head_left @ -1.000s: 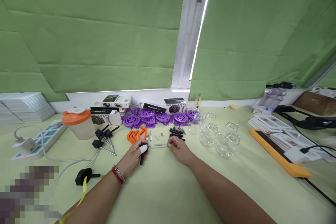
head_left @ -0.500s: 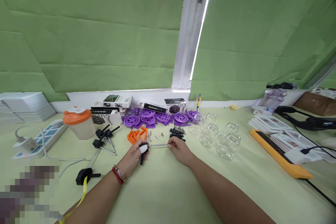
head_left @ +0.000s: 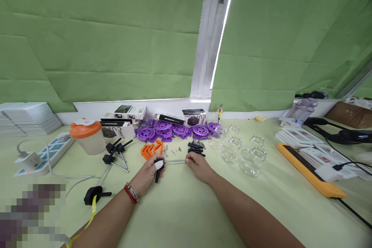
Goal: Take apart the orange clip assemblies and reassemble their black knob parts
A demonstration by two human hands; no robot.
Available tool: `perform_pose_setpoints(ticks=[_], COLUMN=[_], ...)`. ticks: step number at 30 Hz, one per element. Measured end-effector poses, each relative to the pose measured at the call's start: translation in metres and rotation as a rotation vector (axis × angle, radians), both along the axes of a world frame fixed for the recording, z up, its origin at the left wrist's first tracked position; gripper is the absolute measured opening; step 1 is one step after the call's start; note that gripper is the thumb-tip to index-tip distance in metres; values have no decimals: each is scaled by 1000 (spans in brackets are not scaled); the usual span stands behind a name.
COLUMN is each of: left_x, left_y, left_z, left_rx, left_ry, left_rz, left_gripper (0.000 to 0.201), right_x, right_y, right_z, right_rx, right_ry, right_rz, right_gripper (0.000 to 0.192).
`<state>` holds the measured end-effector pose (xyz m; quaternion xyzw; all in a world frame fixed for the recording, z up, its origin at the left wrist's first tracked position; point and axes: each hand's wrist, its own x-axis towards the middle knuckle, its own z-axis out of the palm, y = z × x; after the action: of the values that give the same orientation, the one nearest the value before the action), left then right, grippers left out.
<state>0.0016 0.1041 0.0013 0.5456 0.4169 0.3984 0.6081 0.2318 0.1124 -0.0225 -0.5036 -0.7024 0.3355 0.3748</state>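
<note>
My left hand (head_left: 151, 168), its thumb wrapped in white, is closed around a black plastic piece (head_left: 157, 176) with a short arm pointing down. A thin metal rod (head_left: 174, 161) runs sideways from that piece to my right hand (head_left: 199, 166). The fingertips of my right hand pinch the rod's far end. Just beyond my left hand lie several orange hook-shaped parts (head_left: 151, 149) and some small metal pins (head_left: 165, 151). Short black parts (head_left: 195, 147) and small springs lie beyond my right hand. Several black-headed metal rods (head_left: 109, 159) rest to the left.
Purple wheel-shaped parts (head_left: 180, 131) and printed boxes (head_left: 117, 130) line the back. Clear glass jars (head_left: 250, 166) stand at right, near an orange-and-black bar (head_left: 310, 170). An orange-lidded cup (head_left: 88, 139) and a power strip (head_left: 48, 159) are at left.
Almost nothing differs. The fingers of my right hand have shifted very slightly at the rod's end; my left hand holds its place.
</note>
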Motion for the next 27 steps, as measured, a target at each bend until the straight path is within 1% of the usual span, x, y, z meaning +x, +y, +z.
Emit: perform_pose_setpoints(ticks=[5,11,13,16,19,22,27], left_x=[0,2,2,2,1,1,1], left_y=[0,-2,-2,-1,-1,0,-1], left_z=[0,4,5,5,4,4,4], left_rx=[-10,-13,-15,-13,-11,-14,-14], left_ry=[-2,-11,-18,-12,-2,-3,2], left_rz=[-1,6,13,14,10,10,11], left_gripper=[19,18,18,18,19,19,19], right_x=[-1,-2,-1,0,0,0,1], right_y=[-1,-2,-2,-1,0,0,-1], right_z=[1,2,2,-1,-4,-5,-1], right_rx=[19,50,27,-14,-24,-14,-8], right_ry=[-30,-50,-28,55,111,77,24], right_rz=[9,2,3,3,-1,3,13], right_gripper=[28,31,29,21,16,13,15])
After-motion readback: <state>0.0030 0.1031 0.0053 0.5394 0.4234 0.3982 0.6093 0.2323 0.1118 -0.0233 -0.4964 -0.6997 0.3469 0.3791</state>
